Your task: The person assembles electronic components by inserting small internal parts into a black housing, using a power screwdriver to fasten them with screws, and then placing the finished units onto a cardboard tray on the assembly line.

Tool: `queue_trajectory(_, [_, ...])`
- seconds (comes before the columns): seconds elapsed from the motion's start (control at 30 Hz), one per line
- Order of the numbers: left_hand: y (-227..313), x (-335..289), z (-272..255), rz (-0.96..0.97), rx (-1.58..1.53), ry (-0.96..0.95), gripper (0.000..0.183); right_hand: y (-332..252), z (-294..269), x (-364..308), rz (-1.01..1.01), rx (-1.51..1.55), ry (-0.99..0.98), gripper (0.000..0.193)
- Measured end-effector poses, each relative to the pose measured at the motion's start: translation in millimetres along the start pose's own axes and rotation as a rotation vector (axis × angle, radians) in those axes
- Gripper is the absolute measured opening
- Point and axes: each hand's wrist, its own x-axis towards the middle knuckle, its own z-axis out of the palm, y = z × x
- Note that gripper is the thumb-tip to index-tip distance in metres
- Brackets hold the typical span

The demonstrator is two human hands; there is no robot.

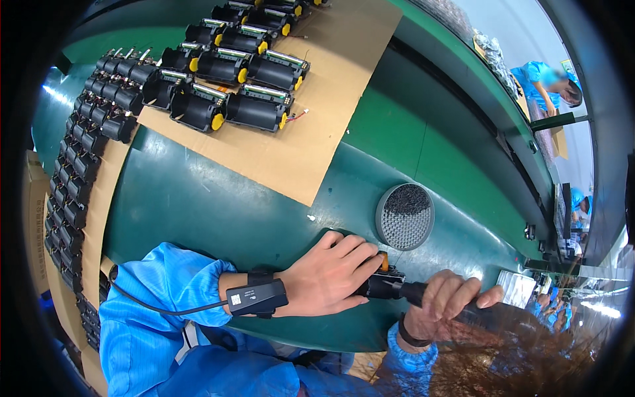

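Note:
My left hand (331, 274) curls over a small black plastic housing (382, 287) on the green table, its fingers closed on the housing's left side and mostly hiding it. An orange-yellow piece (383, 261) sticks up at its far edge. In my right hand (450, 301) is a black electric screwdriver (415, 293), held nearly level with its nose against the right side of the housing. Its rear end is blurred by a see-through overlap in the picture. Beyond both hands stands a round grey dish (405, 231), textured inside, with a heap of small dark screws (407, 198).
Several black housings with yellow caps (258, 112) lie in rows on a cardboard sheet (297, 159) at the far left. More black parts (79, 172) line the left side. A green ledge (423, 139) borders the table; other people in blue (539, 79) work beyond it.

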Motion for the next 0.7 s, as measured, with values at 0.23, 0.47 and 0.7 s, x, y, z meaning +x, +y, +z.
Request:
queue_trajectory(0.23, [0.5,0.7,0.8,-0.008,0.004,0.003,0.071,8.9,0.2,-10.2,0.056,0.002,-0.04,0.072])
queue_trajectory(0.47, [0.8,0.7,0.3,-0.01,0.023,-0.011,0.071,15.1,-2.7,-7.9,0.071,-0.044,-0.1,0.065])
queue_trajectory(0.7, [-0.1,0.4,0.4,-0.01,0.023,-0.016,0.07,17.1,-8.9,-9.5,0.051,0.002,-0.095,0.073])
